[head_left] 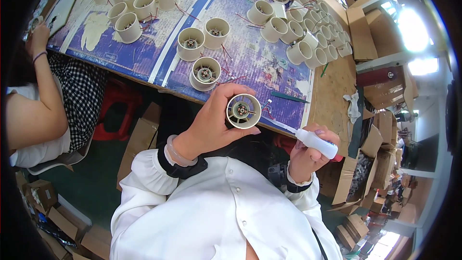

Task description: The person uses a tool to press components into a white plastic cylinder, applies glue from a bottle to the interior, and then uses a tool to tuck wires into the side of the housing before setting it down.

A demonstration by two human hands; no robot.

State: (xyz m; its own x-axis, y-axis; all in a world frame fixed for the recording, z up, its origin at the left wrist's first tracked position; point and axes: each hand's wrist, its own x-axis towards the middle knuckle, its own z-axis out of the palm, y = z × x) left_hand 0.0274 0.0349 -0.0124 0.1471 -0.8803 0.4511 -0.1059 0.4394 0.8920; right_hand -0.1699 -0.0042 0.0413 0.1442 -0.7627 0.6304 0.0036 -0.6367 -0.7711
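My left hand (204,127) is closed around a cream plastic cylinder (243,110), its open end turned up. Inside the cylinder sit spokes and a round centre with small electronic parts. In my right hand (308,161) is a white squeeze bottle (316,143), tilted, its long thin nozzle pointing left toward the cylinder. The nozzle tip seems to end near the cylinder's right side; whether it touches cannot be made out. Just beyond my left hand, a similar cylinder (205,73) stands on the table, with two more (191,44) (216,32) behind it.
Many more cylinders (298,52) crowd the table's far right, and another group (144,4) stands far left, several with thin wires. Dark tweezers (289,97) lie on the blue-covered table (250,62). At left sits another person (38,101). Cardboard boxes (353,175) stand at right.
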